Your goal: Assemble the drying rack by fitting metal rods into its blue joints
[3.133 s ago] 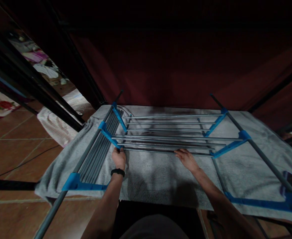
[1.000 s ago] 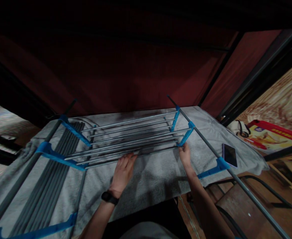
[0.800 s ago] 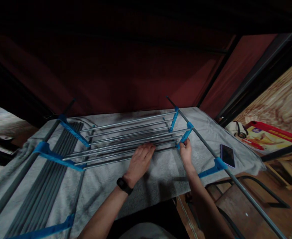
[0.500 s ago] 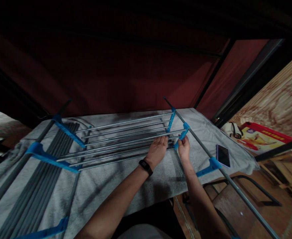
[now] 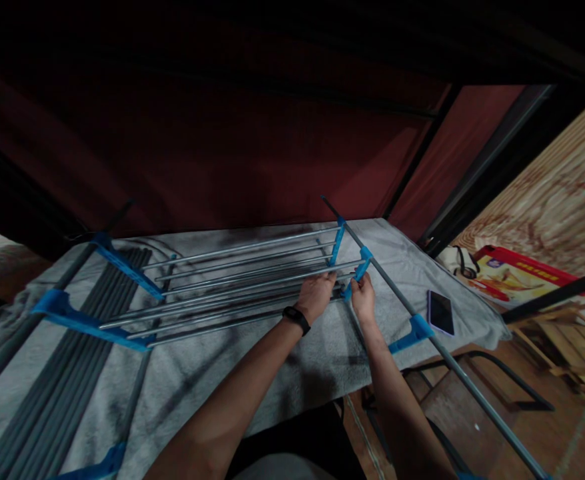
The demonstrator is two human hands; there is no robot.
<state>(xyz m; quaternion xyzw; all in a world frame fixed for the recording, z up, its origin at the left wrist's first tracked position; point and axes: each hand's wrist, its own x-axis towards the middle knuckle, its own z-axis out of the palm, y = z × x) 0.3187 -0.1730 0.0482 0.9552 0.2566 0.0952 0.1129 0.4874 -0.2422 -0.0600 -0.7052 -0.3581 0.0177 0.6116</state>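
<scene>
A rack of grey metal tubes joined by blue plastic brackets stands on a grey blanket (image 5: 262,360). My left hand (image 5: 316,295) is closed around the right end of the nearer crossbars (image 5: 212,328), its fingertips partly hidden behind them. Just to its right, my right hand (image 5: 363,298) pinches the lower end of a blue bracket (image 5: 360,268) where those bars meet it. That bracket hangs from the long right side tube (image 5: 392,291). At the left, another blue bracket (image 5: 92,323) carries the bars' other ends.
A bundle of grey tubes (image 5: 72,373) lies on the blanket at left. A phone (image 5: 441,312) rests near the right edge. Beyond are a red and yellow box (image 5: 522,273), a dark metal-framed chair (image 5: 472,393) and wooden pieces (image 5: 572,347). Dark red fabric (image 5: 252,153) hangs behind.
The view has shifted slightly, so the rack sits a little further left. Both hands keep their places at the bars and the bracket.
</scene>
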